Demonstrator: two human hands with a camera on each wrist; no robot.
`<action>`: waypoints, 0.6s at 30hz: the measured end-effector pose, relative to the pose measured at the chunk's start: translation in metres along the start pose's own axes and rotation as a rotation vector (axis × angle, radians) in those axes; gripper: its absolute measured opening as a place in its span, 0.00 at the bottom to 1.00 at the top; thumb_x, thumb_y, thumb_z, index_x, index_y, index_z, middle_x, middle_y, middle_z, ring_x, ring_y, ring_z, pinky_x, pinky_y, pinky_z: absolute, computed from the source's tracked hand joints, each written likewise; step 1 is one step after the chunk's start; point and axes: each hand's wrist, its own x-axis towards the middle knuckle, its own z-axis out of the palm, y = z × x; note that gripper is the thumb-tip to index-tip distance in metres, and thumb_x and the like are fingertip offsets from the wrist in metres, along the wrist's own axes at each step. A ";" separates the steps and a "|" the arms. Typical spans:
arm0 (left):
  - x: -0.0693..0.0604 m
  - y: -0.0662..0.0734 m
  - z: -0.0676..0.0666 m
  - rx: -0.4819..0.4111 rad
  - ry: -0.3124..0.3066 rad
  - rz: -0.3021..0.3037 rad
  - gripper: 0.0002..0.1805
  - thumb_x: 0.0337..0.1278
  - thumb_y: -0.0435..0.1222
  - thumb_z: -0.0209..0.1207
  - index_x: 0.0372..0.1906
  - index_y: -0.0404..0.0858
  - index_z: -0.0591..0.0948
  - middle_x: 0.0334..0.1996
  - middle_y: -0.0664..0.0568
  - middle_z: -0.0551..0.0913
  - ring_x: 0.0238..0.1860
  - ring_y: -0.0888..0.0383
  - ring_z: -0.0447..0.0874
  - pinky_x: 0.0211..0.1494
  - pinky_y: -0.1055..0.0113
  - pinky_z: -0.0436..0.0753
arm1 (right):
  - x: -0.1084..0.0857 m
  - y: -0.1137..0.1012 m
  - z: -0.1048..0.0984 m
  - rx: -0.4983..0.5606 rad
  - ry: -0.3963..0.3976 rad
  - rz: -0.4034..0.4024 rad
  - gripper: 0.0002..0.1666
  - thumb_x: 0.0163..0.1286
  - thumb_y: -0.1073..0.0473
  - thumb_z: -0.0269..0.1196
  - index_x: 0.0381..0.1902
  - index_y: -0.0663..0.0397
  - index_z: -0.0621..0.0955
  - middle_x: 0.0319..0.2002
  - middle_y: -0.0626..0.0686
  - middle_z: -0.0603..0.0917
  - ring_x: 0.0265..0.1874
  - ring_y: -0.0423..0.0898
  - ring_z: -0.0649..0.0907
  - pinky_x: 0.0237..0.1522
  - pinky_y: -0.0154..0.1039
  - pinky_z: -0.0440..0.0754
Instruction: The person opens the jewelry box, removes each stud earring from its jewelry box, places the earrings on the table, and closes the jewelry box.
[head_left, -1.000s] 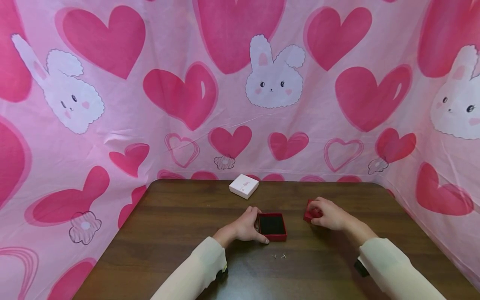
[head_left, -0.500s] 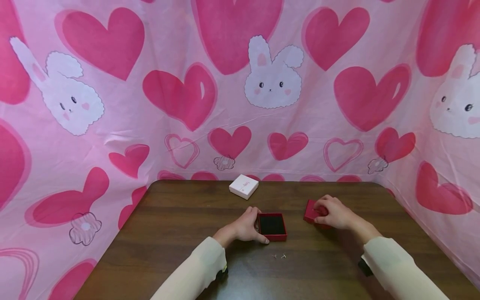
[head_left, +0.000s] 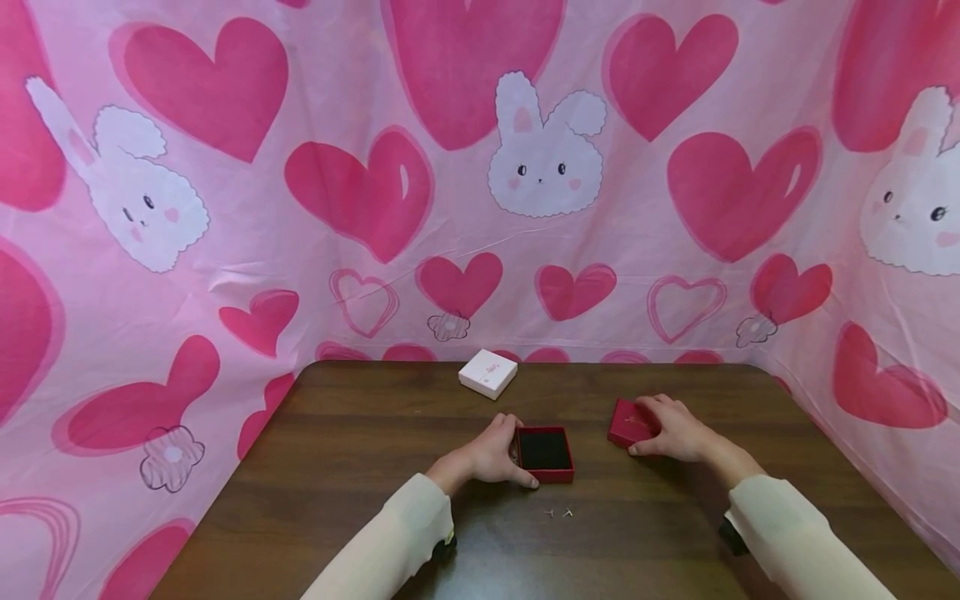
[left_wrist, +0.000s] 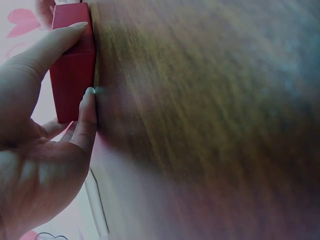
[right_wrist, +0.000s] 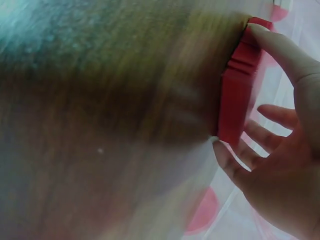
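Observation:
In the head view, a small red jewelry box base (head_left: 555,477) with a black pad (head_left: 544,450) inside sits open side up on the table. My left hand (head_left: 495,454) holds it from its left side, the thumb (left_wrist: 62,42) along one wall and the fingers round the others. To the right lies the red box lid (head_left: 628,422), its printed top facing up. My right hand (head_left: 671,429) grips this lid from the right, thumb (right_wrist: 277,47) at the near side and fingers at the far side. Two tiny shiny pieces, perhaps stud earrings (head_left: 567,512), lie in front of the base.
A white printed box (head_left: 488,373) stands near the back edge of the brown wooden table (head_left: 360,425). Pink cloth (head_left: 465,192) with hearts and rabbits hangs close behind the table and along both sides.
My right hand has shifted from over the lid's top to its right side, uncovering the print. The left hand, the base and the tiny pieces stay in place.

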 end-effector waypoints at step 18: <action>0.000 0.000 0.001 0.003 0.009 -0.004 0.40 0.43 0.45 0.81 0.57 0.40 0.69 0.49 0.52 0.68 0.48 0.58 0.71 0.56 0.63 0.75 | 0.003 0.007 0.011 0.023 0.064 -0.020 0.56 0.46 0.40 0.81 0.62 0.72 0.73 0.52 0.64 0.78 0.51 0.59 0.75 0.50 0.55 0.77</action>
